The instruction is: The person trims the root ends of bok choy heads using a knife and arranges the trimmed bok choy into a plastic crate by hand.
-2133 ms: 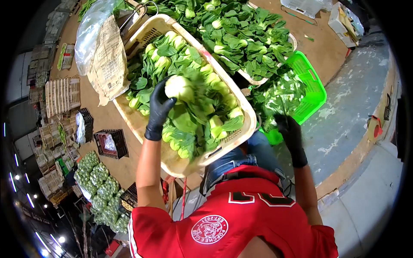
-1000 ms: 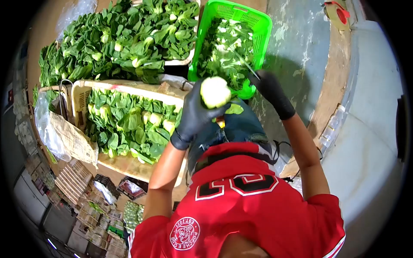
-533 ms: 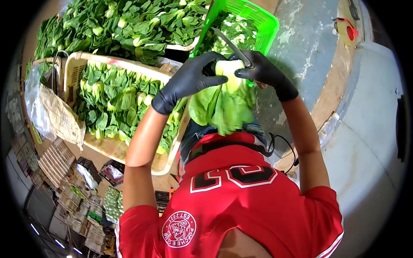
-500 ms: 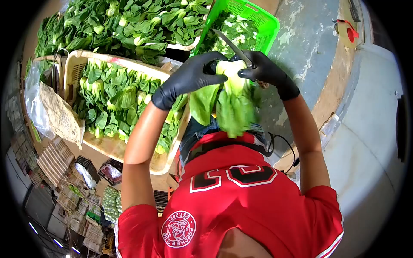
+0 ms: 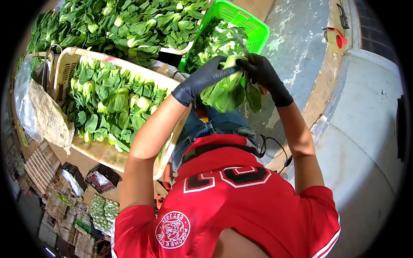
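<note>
My left hand (image 5: 209, 74), in a black glove, is closed round the base of a bok choy (image 5: 228, 92), whose leaves hang down over my lap. Against its other side is my right hand (image 5: 263, 76), also gloved, with the handle of a knife (image 5: 241, 43) in its grip; the blade points up and away. Just beyond both hands stands a green basket (image 5: 257, 30) with leaves and pale trimmings inside. A cream crate (image 5: 103, 155) at the left holds rows of bok choy (image 5: 122, 101).
A large heap of bok choy (image 5: 107, 28) fills the back left. Brown paper (image 5: 49, 114) and clear plastic hang at the crate's left end. Dark crates (image 5: 102, 177) lie lower left. A tape roll (image 5: 335, 39) rests on the ledge at the right.
My left hand took a bok choy from the crate to beside the green basket. My right hand brought the knife against it. In the last half second, the bok choy has turned in my hands.
</note>
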The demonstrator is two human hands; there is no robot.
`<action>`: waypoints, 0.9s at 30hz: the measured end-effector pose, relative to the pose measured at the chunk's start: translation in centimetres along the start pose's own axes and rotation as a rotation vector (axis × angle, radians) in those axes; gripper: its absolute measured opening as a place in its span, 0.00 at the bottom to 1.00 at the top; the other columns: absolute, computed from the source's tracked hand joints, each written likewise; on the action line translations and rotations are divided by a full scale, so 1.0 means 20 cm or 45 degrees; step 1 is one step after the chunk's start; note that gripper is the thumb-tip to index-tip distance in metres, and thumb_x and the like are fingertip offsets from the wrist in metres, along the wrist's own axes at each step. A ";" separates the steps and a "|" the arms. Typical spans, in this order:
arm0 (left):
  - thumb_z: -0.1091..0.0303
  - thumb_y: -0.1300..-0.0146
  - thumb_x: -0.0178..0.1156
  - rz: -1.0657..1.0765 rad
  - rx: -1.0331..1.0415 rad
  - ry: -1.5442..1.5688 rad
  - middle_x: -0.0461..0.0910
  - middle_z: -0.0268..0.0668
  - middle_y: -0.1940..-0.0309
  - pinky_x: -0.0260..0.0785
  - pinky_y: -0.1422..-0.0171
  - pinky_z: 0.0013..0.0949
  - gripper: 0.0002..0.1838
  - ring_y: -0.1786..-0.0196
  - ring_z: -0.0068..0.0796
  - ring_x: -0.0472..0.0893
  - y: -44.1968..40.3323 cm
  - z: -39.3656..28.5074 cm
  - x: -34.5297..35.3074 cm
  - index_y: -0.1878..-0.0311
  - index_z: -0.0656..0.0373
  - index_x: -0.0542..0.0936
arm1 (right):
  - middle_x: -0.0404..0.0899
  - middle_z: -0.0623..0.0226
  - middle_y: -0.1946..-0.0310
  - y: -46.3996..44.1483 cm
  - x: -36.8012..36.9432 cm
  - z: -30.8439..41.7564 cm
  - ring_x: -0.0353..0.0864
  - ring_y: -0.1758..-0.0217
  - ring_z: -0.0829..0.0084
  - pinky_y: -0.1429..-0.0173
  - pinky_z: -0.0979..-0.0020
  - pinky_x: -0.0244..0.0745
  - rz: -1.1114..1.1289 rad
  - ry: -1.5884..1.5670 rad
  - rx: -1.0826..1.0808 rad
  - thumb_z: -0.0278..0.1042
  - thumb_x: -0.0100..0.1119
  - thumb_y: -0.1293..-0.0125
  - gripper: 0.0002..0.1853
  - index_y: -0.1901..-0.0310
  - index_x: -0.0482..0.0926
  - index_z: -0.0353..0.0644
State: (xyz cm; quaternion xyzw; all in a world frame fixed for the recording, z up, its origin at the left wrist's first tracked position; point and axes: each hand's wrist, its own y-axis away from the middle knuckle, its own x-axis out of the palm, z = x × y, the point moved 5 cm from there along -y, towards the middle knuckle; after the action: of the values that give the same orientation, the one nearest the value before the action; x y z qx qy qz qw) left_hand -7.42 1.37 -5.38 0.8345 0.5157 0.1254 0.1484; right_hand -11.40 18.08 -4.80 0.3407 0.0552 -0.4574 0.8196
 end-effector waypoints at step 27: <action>0.48 0.54 0.67 -0.753 -1.077 -1.048 0.79 0.49 0.56 0.70 0.50 0.44 0.30 0.53 0.46 0.79 1.14 1.07 -1.18 0.53 0.59 0.74 | 0.78 0.63 0.76 -0.02 0.11 -0.47 0.76 0.78 0.75 0.71 0.71 0.70 -0.273 0.298 0.046 0.40 0.57 0.36 0.12 0.66 0.76 0.37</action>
State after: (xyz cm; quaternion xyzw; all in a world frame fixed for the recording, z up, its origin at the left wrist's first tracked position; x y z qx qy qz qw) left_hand 8.80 -32.05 -17.85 0.5071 0.5305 -0.0582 0.6768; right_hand -8.26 22.13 -13.12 0.3985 0.1780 -0.5004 0.7477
